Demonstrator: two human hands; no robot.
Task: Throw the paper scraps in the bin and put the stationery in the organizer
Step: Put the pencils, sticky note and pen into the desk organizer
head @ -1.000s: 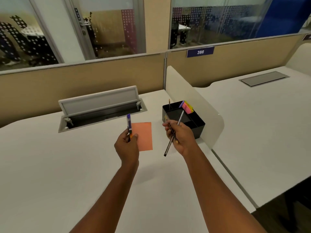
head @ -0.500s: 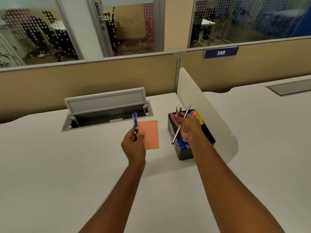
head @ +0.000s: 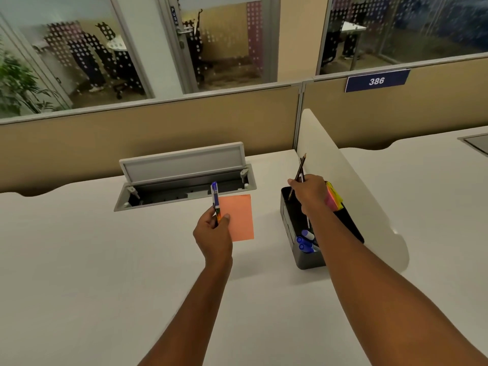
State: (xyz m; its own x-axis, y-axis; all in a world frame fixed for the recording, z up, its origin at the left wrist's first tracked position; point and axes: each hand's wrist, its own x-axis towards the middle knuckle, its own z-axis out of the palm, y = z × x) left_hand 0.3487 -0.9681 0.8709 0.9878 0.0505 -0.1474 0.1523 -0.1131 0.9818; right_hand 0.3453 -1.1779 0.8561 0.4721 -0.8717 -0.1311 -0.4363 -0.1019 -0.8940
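Observation:
A black desk organizer (head: pixel 288 223) stands on the white desk beside the low divider. My right hand (head: pixel 309 192) hovers over its far compartment, gripping a pencil (head: pixel 299 171) that points up and away, its lower end inside the organizer. Blue markers (head: pixel 305 240) lie in the near compartment and bright sticky notes (head: pixel 333 198) stand at the far right side. My left hand (head: pixel 214 233) holds a blue pen (head: pixel 215 198) upright, left of the organizer. An orange paper sheet (head: pixel 239 216) lies flat on the desk just behind that hand.
An open grey cable tray with a raised lid (head: pixel 182 162) is sunk into the desk behind the orange sheet. A white curved divider (head: pixel 324 146) separates this desk from the neighbouring one on the right. Tan partition panels run along the back.
My right hand carried the pencil from in front of the organizer to above its far compartment and turned it upright. My left hand kept the pen in place. The camera moved closer.

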